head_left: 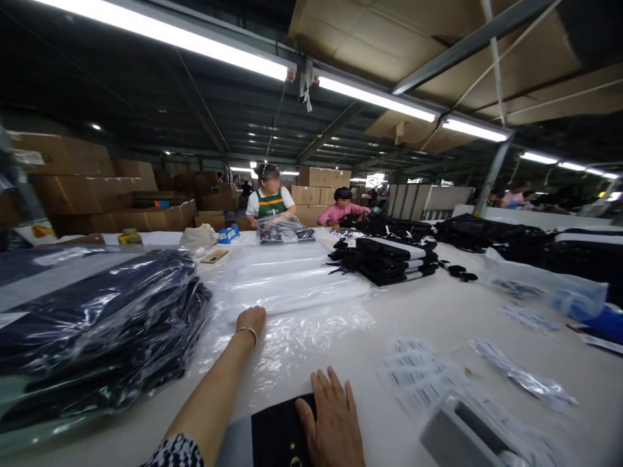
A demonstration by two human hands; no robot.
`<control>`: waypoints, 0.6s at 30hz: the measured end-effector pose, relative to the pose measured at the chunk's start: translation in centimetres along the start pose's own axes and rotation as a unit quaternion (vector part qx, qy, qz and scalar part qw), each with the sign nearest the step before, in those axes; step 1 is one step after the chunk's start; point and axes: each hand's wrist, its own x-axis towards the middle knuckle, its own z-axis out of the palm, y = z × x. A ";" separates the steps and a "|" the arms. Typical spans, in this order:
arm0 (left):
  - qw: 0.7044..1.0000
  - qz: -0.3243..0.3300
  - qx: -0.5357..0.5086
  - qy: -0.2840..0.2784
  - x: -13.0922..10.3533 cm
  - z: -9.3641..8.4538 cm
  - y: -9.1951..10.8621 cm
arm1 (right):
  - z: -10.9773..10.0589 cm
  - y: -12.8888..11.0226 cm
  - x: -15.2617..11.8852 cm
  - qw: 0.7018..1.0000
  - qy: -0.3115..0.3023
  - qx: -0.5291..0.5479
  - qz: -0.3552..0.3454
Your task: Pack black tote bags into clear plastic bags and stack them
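My left hand (250, 321) reaches forward with its fingers curled down on the near part of a transparent plastic bag (306, 327), which lies among a spread of such bags (287, 282). My right hand (335, 418) lies flat, fingers spread, on the right edge of a black item (277, 431) with small gold-coloured metal fittings. That item is at the front edge of the view, partly cut off and partly covered by the hand. To the left rises a pile of dark goods packed in transparent plastic (107, 311).
Black goods with pale bands (399, 259) are stacked beyond my right hand. Printed labels (413, 370) and a grey dispenser (462, 431) sit at right. A phone (215, 256) lies behind the packed pile. Two co-workers (270, 204) are across the table.
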 end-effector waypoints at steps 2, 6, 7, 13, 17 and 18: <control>1.000 0.010 0.004 0.009 -0.3 -0.3 -0.2 | 0.3 0.2 0.0 1.000 -0.002 0.008 -0.002; 0.999 0.026 0.001 0.046 -1.6 -1.5 -0.4 | 1.0 0.9 0.2 1.000 0.000 0.026 -0.017; 0.998 0.029 -0.002 0.061 -1.9 -1.8 -0.4 | 1.1 1.1 0.3 0.999 0.003 0.027 -0.019; 0.995 0.011 -0.012 0.100 -1.2 -2.2 -0.9 | 1.7 1.4 0.4 1.000 -0.002 0.022 -0.019; 0.999 -0.014 -0.015 0.028 0.3 -1.3 -1.2 | 2.5 1.3 0.3 0.999 0.036 0.025 -0.002; 1.000 -0.013 -0.015 0.016 0.5 -1.1 -1.2 | 2.7 1.3 0.2 0.999 0.043 0.027 -0.003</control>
